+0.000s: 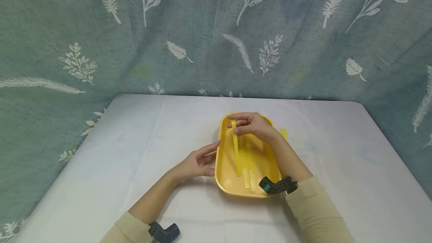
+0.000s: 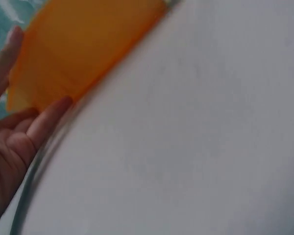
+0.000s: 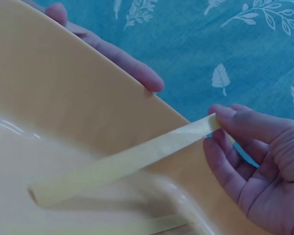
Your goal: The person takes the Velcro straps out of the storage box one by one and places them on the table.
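My right hand [image 1: 254,126] pinches one end of a yellow ribbon [image 1: 236,153] between thumb and fingertips. The strip slants down over the inside of a yellow tray [image 1: 227,185]; in the right wrist view its lower end [image 3: 44,193] hangs toward the tray floor. Two more yellow strips [image 1: 245,170] lie lengthwise in the tray. My left hand [image 1: 194,166] touches the tray's left outer side with fingers spread. In the left wrist view, thumb and fingers of that hand [image 2: 14,142] rest against the tray wall [image 2: 88,44].
Another yellow strip [image 1: 284,133] shows past the tray's right rim, partly hidden by the right forearm. A white cloth [image 1: 101,183] covers the table. Behind it hangs a green-blue leaf-patterned curtain [image 1: 202,66]. Each wrist wears a dark camera band [image 1: 278,185].
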The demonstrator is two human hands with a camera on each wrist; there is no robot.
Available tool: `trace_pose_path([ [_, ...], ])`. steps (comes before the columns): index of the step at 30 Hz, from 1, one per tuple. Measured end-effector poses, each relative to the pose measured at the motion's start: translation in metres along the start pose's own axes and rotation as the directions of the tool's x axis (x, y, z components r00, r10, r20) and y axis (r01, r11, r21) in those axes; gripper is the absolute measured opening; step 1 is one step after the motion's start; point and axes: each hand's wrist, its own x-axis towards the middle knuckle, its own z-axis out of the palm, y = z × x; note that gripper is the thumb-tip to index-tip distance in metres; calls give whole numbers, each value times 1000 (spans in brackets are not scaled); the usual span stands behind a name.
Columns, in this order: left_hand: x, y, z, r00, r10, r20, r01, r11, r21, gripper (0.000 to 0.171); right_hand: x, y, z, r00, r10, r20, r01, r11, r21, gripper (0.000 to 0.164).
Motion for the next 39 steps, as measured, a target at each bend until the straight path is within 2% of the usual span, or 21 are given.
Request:
trace_pose_path([
  [4, -1, 2, -3, 1000, -14, -13, 14, 1000, -6, 95, 1, -1, 1, 1000, 7, -17, -6, 999, 53, 51],
  [11, -1, -9, -1, 992, 109, -67, -110, 994, -12, 93, 1, -5, 2, 999, 40, -34, -37, 997, 74, 51],
  [14, 0, -10, 0, 990, 121, -76, -122, 992, -8, 91, 1, -5, 0, 998, 38, -42, -34, 996, 80, 52],
  [19, -1, -11, 2, 987, 137, -89, -140, 990, -25, 89, 0, -5, -2, 998, 19, -60, -10, 989, 145, 53],
  [27, -2, -13, 5, 989, 133, -69, -138, 988, -71, 91, -4, -12, -2, 1000, -3, -29, 8, 985, 170, 59],
  [34, 0, -11, 2, 992, 79, -100, -80, 997, -6, 83, -15, -30, -7, 1000, -17, -14, 19, 994, 109, 64],
  [39, 1, -10, 2, 992, 62, -109, -61, 998, 13, 85, -24, -41, -10, 1000, -21, -20, 23, 994, 105, 65],
])
